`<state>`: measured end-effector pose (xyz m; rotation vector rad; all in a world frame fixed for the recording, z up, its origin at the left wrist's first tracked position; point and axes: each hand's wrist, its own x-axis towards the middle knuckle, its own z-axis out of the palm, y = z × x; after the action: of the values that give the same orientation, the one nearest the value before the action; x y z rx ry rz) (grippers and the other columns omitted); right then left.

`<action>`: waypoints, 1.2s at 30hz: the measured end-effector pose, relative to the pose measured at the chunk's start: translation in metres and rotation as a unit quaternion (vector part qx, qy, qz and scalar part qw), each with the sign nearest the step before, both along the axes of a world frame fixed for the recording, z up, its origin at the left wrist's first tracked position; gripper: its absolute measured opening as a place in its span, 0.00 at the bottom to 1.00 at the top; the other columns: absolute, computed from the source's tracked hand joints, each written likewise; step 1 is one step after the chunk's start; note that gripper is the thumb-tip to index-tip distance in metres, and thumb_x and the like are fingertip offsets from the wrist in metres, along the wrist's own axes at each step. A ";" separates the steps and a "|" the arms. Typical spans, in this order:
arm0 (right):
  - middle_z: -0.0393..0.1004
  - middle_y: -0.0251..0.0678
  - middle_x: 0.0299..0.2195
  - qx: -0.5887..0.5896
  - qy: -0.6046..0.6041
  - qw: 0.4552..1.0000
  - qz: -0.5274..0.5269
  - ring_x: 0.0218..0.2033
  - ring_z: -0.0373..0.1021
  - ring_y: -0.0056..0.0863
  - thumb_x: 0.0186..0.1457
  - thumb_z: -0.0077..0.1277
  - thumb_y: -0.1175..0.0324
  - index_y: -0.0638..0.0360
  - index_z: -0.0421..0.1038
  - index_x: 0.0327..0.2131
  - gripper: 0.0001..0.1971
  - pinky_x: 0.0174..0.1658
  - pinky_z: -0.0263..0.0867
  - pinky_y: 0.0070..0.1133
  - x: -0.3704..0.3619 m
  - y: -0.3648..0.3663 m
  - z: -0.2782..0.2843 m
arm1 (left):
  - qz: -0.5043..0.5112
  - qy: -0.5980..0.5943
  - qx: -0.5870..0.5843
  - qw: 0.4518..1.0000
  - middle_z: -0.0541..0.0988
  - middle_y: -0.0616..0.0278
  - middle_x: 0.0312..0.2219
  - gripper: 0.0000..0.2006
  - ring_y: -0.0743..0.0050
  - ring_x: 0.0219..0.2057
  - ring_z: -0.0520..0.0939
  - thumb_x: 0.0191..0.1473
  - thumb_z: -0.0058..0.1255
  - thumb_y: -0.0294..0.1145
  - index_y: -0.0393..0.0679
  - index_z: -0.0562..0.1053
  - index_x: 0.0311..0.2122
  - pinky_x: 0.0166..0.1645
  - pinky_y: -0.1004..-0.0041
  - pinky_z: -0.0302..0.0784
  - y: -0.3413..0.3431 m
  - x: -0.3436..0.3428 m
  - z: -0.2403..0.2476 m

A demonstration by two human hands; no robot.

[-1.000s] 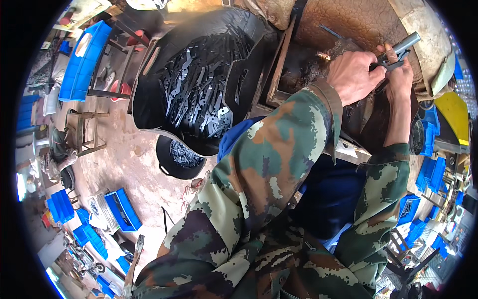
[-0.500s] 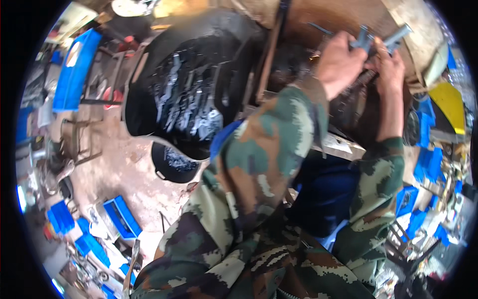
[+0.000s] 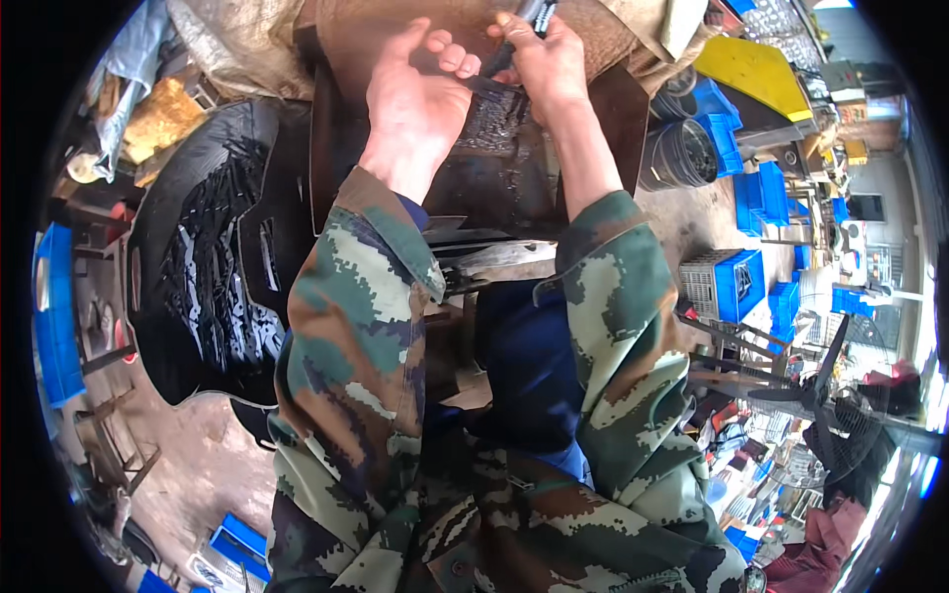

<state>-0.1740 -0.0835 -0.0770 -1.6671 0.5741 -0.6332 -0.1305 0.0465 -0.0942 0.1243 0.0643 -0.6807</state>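
My left hand is over a dark, oily metal tray, palm turned up and fingers loosely curled apart. It seems to hold nothing. Beside it, my right hand has its thumb and fingers closed around a dark grey metal piece, which points up toward the far side. Below that hand lies a wet-looking, pitted dark patch in the tray. The precise kind of the held piece cannot be made out.
To the left stands a black tub with many thin dark metal strips. Black buckets, blue bins and a yellow panel are on the right. Further right is a large fan. Sacking hangs beyond the tray.
The view has swung right, so the tub and tray sit further left. My left hand has moved off the bluish-grey metal pieces and turned palm up; my right hand still grips a piece.
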 end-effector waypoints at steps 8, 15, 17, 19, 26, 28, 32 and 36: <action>0.77 0.30 0.28 -0.081 -0.038 0.996 0.000 0.30 0.68 0.18 0.59 0.55 0.67 0.61 0.74 0.34 0.07 0.37 0.65 0.18 0.005 -0.015 -0.014 | 0.042 0.025 -0.042 0.998 0.65 0.65 0.23 0.03 0.74 0.24 0.64 0.60 0.45 0.28 0.42 0.66 0.36 0.37 0.69 0.64 -0.022 -0.014 0.005; 0.76 0.32 0.26 -0.019 -0.076 0.997 0.025 0.18 0.66 0.13 0.60 0.55 0.68 0.62 0.71 0.34 0.07 0.20 0.62 0.15 0.014 -0.015 -0.024 | -0.013 -0.035 -0.118 0.992 0.66 0.70 0.19 0.06 0.76 0.22 0.66 0.59 0.46 0.30 0.47 0.67 0.30 0.35 0.70 0.65 -0.033 -0.008 -0.017; 0.76 0.31 0.25 -0.003 -0.069 0.996 0.052 0.17 0.66 0.15 0.60 0.54 0.69 0.62 0.71 0.33 0.06 0.18 0.61 0.15 0.009 -0.028 -0.022 | 0.019 -0.016 -0.145 0.989 0.68 0.69 0.17 0.06 0.80 0.18 0.66 0.56 0.49 0.29 0.45 0.67 0.28 0.26 0.75 0.64 -0.042 -0.016 -0.007; 0.72 0.25 0.21 -0.111 0.014 0.993 -0.031 0.17 0.62 0.13 0.54 0.61 0.58 0.58 0.75 0.35 0.14 0.22 0.65 0.17 0.011 -0.037 -0.022 | 0.042 -0.013 -0.051 0.998 0.64 0.73 0.15 0.07 0.82 0.13 0.61 0.60 0.43 0.33 0.48 0.66 0.29 0.16 0.77 0.57 -0.044 -0.019 0.003; 0.72 0.27 0.24 -0.085 0.023 0.995 -0.051 0.21 0.65 0.14 0.58 0.57 0.60 0.61 0.75 0.43 0.15 0.21 0.60 0.16 -0.005 -0.055 -0.018 | 0.041 -0.194 0.215 0.956 0.68 0.70 0.16 0.05 0.85 0.13 0.64 0.50 0.52 0.28 0.37 0.74 0.28 0.15 0.79 0.57 -0.019 -0.033 0.025; 0.72 0.27 0.25 -0.030 0.015 0.999 0.003 0.22 0.66 0.15 0.60 0.54 0.61 0.61 0.75 0.43 0.14 0.26 0.65 0.17 0.022 -0.011 -0.030 | 0.144 -0.254 0.280 0.914 0.74 0.67 0.20 0.09 0.80 0.19 0.72 0.51 0.52 0.31 0.35 0.76 0.30 0.24 0.75 0.69 0.000 -0.013 0.000; 0.77 0.33 0.31 -0.019 0.016 1.000 0.006 0.29 0.72 0.19 0.61 0.53 0.64 0.62 0.72 0.42 0.12 0.33 0.69 0.20 0.008 -0.029 -0.020 | 0.075 -0.383 0.482 0.785 0.77 0.57 0.19 0.16 0.75 0.23 0.77 0.47 0.55 0.37 0.31 0.76 0.30 0.32 0.69 0.73 0.023 -0.025 0.018; 0.78 0.33 0.32 0.013 -0.020 0.999 0.029 0.32 0.73 0.20 0.61 0.53 0.65 0.62 0.73 0.41 0.10 0.35 0.70 0.20 0.008 -0.034 -0.016 | 0.070 -0.428 0.550 0.713 0.80 0.47 0.22 0.18 0.56 0.28 0.83 0.45 0.55 0.41 0.34 0.78 0.33 0.37 0.63 0.77 0.042 -0.033 0.033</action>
<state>-0.1657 -0.1176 -0.0926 -1.6378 0.5018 -0.6146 -0.1631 0.0884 -0.0614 1.5787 -0.4332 -0.2905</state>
